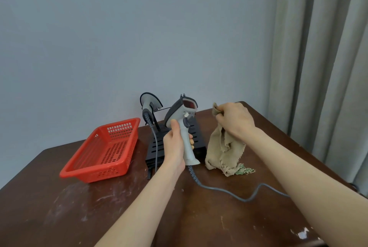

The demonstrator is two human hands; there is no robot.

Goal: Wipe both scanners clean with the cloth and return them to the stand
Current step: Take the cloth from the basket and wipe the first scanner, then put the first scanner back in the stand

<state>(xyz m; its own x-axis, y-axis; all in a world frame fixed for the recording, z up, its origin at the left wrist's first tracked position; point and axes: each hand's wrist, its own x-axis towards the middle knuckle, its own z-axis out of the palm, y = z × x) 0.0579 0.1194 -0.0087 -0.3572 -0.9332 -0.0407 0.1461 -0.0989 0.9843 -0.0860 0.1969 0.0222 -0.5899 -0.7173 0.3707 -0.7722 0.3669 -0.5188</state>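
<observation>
Progress looks early: at mid-frame the left hand (175,147) grips one grey barcode scanner (184,115) by its handle, held above the black stand (197,133); the right hand (235,119), just right of it, clutches the tan cloth (221,153) apart from the scanner, so wiping and its return seem left. Count: two scanners, the second scanner (149,105) perched on the stand, upper centre, cleaned or not unclear; one cloth; one stand; one red basket (119,122), left.

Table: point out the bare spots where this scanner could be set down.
Widest bare patch: the table's near-left corner, in front of the basket. Another lies front-centre, nearer than the cable. Crowded along the back: basket, stand and cloth sit close together.
</observation>
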